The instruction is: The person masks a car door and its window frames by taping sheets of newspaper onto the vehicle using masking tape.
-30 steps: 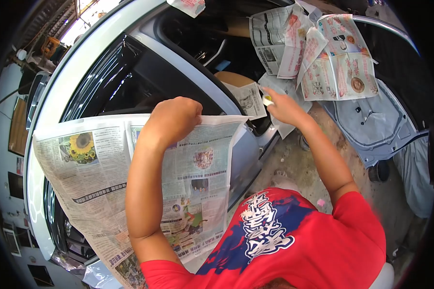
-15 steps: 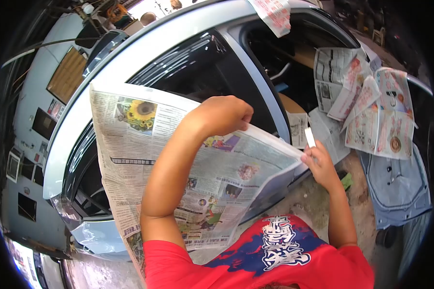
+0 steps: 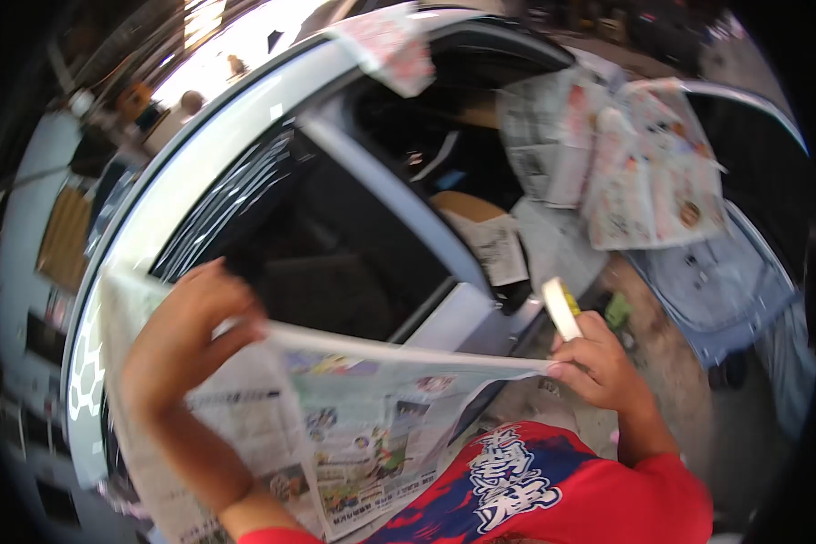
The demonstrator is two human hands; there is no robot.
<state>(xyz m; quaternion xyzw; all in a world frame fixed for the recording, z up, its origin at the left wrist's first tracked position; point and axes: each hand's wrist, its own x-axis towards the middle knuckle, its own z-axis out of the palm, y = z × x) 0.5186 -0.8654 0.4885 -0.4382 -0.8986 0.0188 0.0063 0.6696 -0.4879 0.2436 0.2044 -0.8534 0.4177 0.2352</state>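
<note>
A large newspaper sheet (image 3: 372, 426) hangs along the side of a light-coloured car, below its dark rear window (image 3: 326, 245). My left hand (image 3: 190, 331) is at the sheet's upper edge, blurred, and its grip there is unclear. My right hand (image 3: 603, 363) pinches the sheet's right corner and also holds a roll of pale tape (image 3: 562, 308), which stands up above the fingers. The sheet's upper edge runs between my hands and sags a little.
Newspaper pieces (image 3: 653, 172) cover part of an open front door (image 3: 716, 290) at the right. Another piece (image 3: 390, 50) hangs from the roof edge. A front seat (image 3: 467, 207) shows through the door opening. Something green (image 3: 618, 310) lies on the floor.
My right hand went from near the door opening to the sheet's right corner. My left hand has moved left along the upper edge. The view has shifted.
</note>
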